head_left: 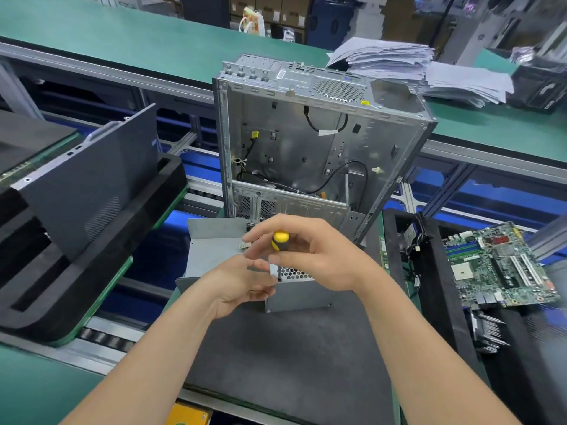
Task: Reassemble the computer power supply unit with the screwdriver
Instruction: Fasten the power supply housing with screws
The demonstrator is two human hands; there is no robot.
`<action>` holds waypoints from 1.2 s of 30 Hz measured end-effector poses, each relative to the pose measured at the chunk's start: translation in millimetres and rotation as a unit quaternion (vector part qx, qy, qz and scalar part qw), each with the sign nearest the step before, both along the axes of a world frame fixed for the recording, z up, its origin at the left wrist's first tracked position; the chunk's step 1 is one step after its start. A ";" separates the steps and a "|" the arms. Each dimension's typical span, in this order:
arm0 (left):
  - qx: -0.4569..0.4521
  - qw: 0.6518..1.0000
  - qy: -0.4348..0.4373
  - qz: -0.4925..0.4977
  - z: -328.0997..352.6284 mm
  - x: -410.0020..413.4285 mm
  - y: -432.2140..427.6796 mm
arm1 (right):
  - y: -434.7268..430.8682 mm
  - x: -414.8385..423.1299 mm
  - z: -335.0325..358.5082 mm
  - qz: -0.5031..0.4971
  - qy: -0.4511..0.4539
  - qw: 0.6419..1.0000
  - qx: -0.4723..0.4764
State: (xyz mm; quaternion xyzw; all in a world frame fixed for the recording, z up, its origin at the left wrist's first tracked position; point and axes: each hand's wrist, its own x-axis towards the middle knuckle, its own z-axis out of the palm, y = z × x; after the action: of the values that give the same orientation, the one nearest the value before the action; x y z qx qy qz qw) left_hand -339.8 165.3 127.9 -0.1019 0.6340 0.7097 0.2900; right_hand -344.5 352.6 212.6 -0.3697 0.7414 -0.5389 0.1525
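The right hand curls round the screwdriver, held upright. The left hand pinches the power supply on the table.

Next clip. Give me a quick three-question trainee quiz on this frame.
1. True or false: the right hand grips the screwdriver.
2. What lies to the right of the power supply unit? A) motherboard B) keyboard C) printer
3. Fill in: the open computer case stands ___ the power supply unit.
Key: 1 true; 2 A; 3 behind.
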 end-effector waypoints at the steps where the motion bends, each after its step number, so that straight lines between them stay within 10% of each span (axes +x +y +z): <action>1: -0.002 1.000 -0.002 0.003 -0.5 0.0 0.1 | -0.6 -1.7 -2.1 -0.028 -0.008 0.999 -0.015; 6: -0.012 1.000 -0.015 0.015 0.7 0.2 3.7 | -5.4 -6.9 -17.3 -0.357 0.140 0.923 0.015; 9: -0.016 1.000 -0.014 0.012 2.3 -0.7 3.6 | -8.3 0.0 -17.6 -0.304 0.239 0.918 0.084; 16: -0.017 1.000 -0.015 -0.004 4.3 -1.5 2.4 | 8.6 0.9 7.4 -0.019 0.021 0.999 0.039; 26: -0.023 1.000 -0.018 -0.001 4.4 -2.9 4.6 | -14.5 3.5 -10.0 -0.396 0.216 0.881 0.146; 36: -0.029 0.999 0.000 -0.027 5.5 -3.6 4.0 | 7.4 3.3 6.3 -0.035 0.021 0.999 0.036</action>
State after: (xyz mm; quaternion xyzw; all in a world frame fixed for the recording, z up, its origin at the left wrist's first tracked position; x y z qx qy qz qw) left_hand -343.5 169.3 133.4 -0.0932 0.6570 0.6824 0.3065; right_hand -341.2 360.0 218.9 -0.3491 0.7759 -0.5089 0.1310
